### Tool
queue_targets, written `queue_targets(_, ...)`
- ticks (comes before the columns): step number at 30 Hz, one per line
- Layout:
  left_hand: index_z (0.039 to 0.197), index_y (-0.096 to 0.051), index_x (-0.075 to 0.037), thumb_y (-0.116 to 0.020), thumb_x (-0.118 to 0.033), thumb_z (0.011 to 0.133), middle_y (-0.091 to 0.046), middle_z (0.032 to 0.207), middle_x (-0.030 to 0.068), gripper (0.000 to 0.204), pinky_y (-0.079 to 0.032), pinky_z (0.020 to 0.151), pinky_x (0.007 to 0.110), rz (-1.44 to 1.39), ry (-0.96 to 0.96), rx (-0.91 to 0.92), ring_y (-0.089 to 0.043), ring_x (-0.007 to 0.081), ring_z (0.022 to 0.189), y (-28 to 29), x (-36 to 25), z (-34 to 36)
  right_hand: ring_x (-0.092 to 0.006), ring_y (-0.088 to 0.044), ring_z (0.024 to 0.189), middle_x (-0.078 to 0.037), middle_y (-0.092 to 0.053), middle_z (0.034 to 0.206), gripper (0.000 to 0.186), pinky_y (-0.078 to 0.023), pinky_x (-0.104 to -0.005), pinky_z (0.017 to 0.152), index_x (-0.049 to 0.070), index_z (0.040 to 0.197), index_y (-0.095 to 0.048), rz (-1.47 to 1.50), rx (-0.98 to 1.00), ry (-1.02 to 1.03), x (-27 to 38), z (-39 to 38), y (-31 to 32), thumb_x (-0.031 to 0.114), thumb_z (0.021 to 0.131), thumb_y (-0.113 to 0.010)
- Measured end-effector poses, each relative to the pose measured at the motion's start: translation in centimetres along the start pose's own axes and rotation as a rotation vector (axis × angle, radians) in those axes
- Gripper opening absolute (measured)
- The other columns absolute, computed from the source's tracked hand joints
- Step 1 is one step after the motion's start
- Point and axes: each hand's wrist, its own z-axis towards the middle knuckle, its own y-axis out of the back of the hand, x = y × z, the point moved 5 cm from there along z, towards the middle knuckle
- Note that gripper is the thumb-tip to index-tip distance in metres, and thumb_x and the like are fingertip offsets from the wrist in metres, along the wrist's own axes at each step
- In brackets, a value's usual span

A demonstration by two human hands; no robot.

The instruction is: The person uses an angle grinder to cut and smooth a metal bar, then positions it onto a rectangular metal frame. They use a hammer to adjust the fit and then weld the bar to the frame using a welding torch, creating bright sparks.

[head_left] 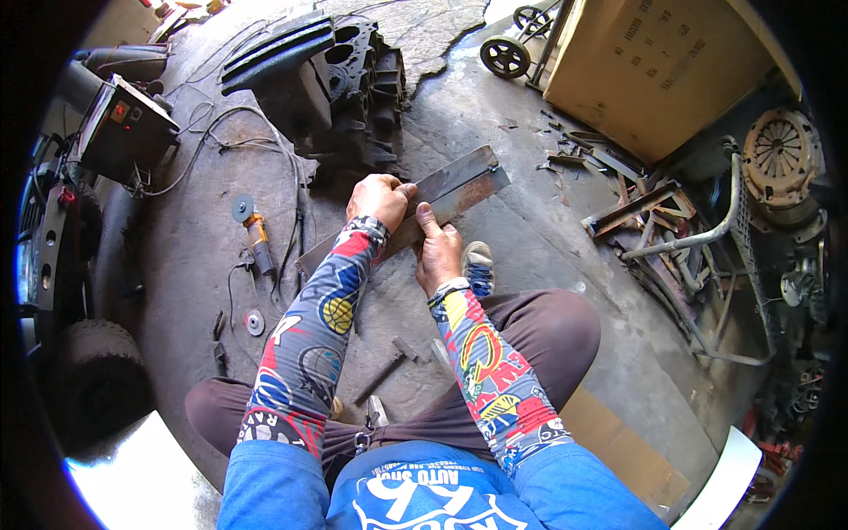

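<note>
My left hand (378, 203) is closed on the upper part of a long metal bar (461, 183), dark grey with a rusty brown lower strip, held diagonally in front of me. My right hand (437, 252) grips the lower side of the same bar, thumb pointing up along it; I cannot tell if it is one piece or two. An orange angle grinder (258, 240) lies on the concrete left of my hands. A hammer (384, 362) rests on the floor below them, between my legs.
An engine block (358, 115) stands ahead. At left are a dark box machine with cables (119, 128) and a tyre (102, 353). At right are a large cardboard box (645, 62), wheeled cart (505, 57), scrap metal (632, 208), tubular frame (738, 291) and clutch cover (782, 155).
</note>
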Motion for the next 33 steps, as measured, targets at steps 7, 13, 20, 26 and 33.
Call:
queue_targets(7, 0.099, -0.078, -0.004, -0.069, -0.034, 0.096, -0.073, 0.085, 0.0209, 0.032, -0.055, 0.075, 0.042, 0.072, -0.207, -0.010, -0.074, 0.0325, 0.082, -1.2, 0.0, -1.6, -0.0162, -0.066, 0.101, -0.005, -0.071, 0.113, 0.039, -0.053, -0.0305, 0.089, 0.002, 0.120, -0.066, 0.081, 0.038, -0.047, 0.7, -1.6, 0.8, 0.031, 0.097, -0.075)
queue_targets(13, 0.098, -0.078, -0.004, -0.068, -0.034, 0.096, -0.073, 0.089, 0.0217, 0.031, -0.055, 0.075, 0.044, -0.021, -0.244, -0.124, -0.073, 0.0363, 0.083, 0.3, 0.0, -3.7, -0.0141, -0.067, 0.086, -0.006, -0.074, 0.100, 0.037, -0.054, -0.0306, 0.076, -0.003, 0.103, -0.075, -0.148, 0.017, -0.022, 2.6, -3.1, -1.1, 0.032, 0.093, -0.080)
queue_targets(20, 0.099, -0.075, 0.006, -0.067, -0.022, 0.102, -0.072, 0.077, 0.0054, 0.029, -0.049, 0.064, 0.029, -0.312, -0.345, 0.004, -0.058, 0.0074, 0.071, 10.3, -2.0, -6.9, -0.0100, -0.064, 0.089, -0.003, -0.072, 0.099, 0.030, -0.051, -0.0267, 0.079, -0.004, 0.106, -0.073, -0.155, 0.402, 0.173, 9.3, -8.1, -9.5, 0.024, 0.095, -0.076)
queue_targets(26, 0.098, -0.074, 0.007, -0.068, -0.026, 0.102, -0.068, 0.075, 0.0019, 0.034, -0.047, 0.060, 0.030, -0.390, -0.337, 0.123, -0.054, 0.0074, 0.068, 7.3, -3.6, -6.3, -0.0115, -0.066, 0.086, -0.005, -0.072, 0.097, 0.036, -0.053, -0.0264, 0.079, -0.001, 0.103, -0.074, -0.023, 0.367, -0.025, 10.5, -5.9, -6.6, 0.035, 0.096, -0.076)
queue_targets(33, 0.125, -0.068, -0.007, -0.047, -0.063, 0.103, -0.074, 0.104, 0.0118, 0.064, -0.059, 0.079, 0.048, -0.292, 0.158, 0.643, -0.071, 0.0246, 0.089, -1.0, 3.0, 3.7, -0.0163, -0.065, 0.083, -0.008, -0.071, 0.096, 0.048, -0.053, -0.0370, 0.076, 0.000, 0.106, -0.068, -0.243, 0.284, -0.247, 5.0, 1.0, -3.9, 0.047, 0.102, -0.064)
